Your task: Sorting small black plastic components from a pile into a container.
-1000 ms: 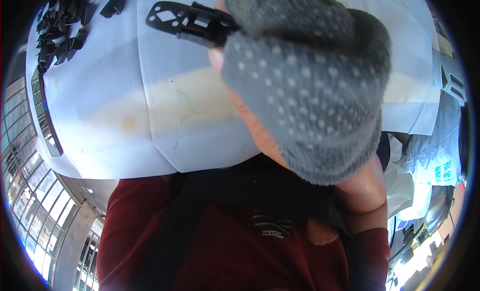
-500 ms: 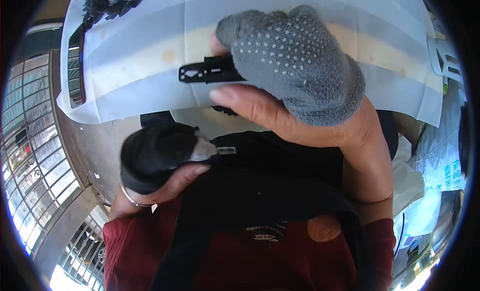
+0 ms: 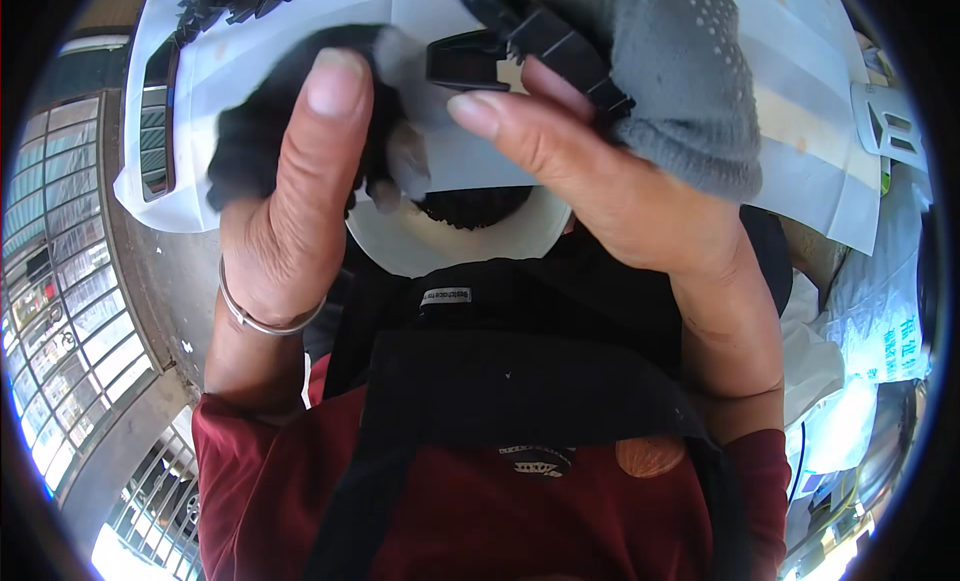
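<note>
My right hand, in a grey dotted glove with a bare thumb, grips a long black plastic part that slants across its fingers. A black U-shaped piece juts out leftward beside it; whether the two are joined I cannot tell. Close by on the left is my left hand, in a black glove with greyish fingertips. Its bare thumb points up, apart from the fingers, and nothing shows between them. Motion smears those fingertips, which come near the U-shaped piece.
A white sheet covers the work surface ahead. Several small black pieces lie heaped at its far left. Below my hands, a white bowl holds dark contents. Plastic bags are at the right, a barred window at the left.
My left hand has risen from near my lap to beside the right hand, its thumb now lifted. My right hand has turned, and the black part now slants upward; the U-shaped piece has come into view.
</note>
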Demonstrator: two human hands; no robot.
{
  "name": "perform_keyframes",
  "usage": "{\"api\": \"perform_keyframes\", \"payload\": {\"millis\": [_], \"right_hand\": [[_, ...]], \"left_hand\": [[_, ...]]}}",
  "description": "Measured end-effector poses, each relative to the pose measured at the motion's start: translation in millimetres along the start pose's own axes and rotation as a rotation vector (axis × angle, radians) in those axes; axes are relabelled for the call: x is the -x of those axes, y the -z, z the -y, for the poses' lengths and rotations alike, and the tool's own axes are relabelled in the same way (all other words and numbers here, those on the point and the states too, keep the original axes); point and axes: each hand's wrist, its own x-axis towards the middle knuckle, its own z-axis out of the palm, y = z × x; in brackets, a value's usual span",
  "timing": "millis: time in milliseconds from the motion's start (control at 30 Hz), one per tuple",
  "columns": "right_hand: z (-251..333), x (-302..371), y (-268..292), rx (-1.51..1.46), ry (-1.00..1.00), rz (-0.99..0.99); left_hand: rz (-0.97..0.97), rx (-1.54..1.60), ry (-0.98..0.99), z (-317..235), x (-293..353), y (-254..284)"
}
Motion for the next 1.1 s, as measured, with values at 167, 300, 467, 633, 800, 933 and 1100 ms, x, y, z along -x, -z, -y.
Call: {"api": "perform_keyframes", "payload": {"millis": [167,300,467,633,800,933,1100], "right_hand": [[-2,0,-8,0.034,-0.006,-0.032],[-4,-5,-12,0.045,0.013,-0.056],[-6,1,-1,0.254,0.28,-0.053],[2,4,10,0.537,0.116,0.233],[3,5,4,0.456,0.107,0.271],[8,0,2,0.54,0.163,0.263],[1,-2,-8,0.721,0.239,0.282]], "left_hand": [[-0.075,-0.083,-0.032,1,-5,-27],[-0.213,-0.209,-0.217,14,-5,-29],[-0.103,0.158,0.076,18,-5,-5],[0.047,-0.007,-0.026,26,-4,0],[0.114,-0.097,-0.16,29,-2,6],[0.197,-0.075,-0.098,20,-3,11],[0.046,-0.414,-0.426,21,-17,1]]}}
